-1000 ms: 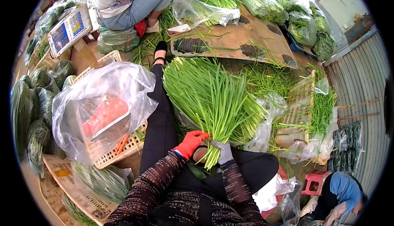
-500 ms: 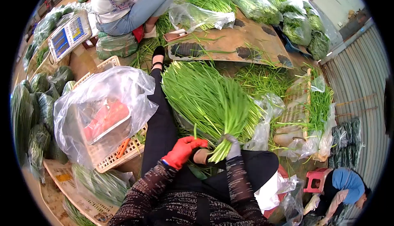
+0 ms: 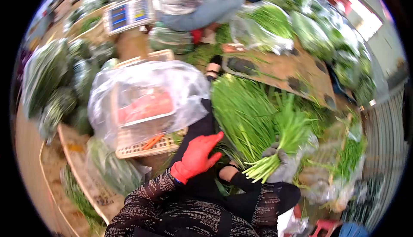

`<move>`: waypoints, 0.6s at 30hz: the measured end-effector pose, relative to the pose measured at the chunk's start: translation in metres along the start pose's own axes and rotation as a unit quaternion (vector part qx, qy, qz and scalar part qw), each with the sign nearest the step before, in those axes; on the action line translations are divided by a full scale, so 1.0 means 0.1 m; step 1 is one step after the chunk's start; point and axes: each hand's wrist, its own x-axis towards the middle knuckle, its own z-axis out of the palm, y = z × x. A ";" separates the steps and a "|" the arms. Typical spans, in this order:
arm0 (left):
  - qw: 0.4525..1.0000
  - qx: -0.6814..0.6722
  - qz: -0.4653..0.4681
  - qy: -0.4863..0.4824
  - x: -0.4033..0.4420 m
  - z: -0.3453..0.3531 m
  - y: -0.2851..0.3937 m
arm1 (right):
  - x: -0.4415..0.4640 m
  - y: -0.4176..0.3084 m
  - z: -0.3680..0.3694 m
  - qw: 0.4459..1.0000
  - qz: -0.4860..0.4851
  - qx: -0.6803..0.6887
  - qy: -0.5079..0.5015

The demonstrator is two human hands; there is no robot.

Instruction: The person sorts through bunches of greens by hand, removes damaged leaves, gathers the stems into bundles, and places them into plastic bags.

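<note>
My R hand [image 3: 282, 168], grey glove, has its fingers closed round the stalks of a bunch [image 3: 294, 127] of long green leaves. Cut ends stick out twd lower L, leafy tops fan up & R, over the R edge of the pile [image 3: 241, 112]. My L hand [image 3: 195, 157], red glove, is open: index out straight, thumb well apart from it, nearest the pile's lower L side.

Diff vs ½ sec ago: then L fingers pinch a single stem close by the bunch; now they're spread, & the gap btwn my hands is wider. Bunch is farther R of the pile's middle & leans more to the R; R grip is the same. My view's swung L too, so most things sit farther R in it: clear bag [image 3: 191, 80] over the crate [image 3: 142, 147], scale [image 3: 128, 15], board [image 3: 279, 69] past the pile, co-worker [image 3: 183, 0] in jeans. Red stool [image 3: 325, 227] is now cut off at the bottom edge, w/ just a bit of blue cloth [image 3: 353, 229] next to it. Pic's a bit blurry now, esp. round the far bags [image 3: 309, 35].
</note>
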 end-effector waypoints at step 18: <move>0.715 -0.275 -0.224 0.602 -1.24 -2.02 -1.46 | 0.60 3.07 1.99 0.623 -0.251 -0.392 -0.629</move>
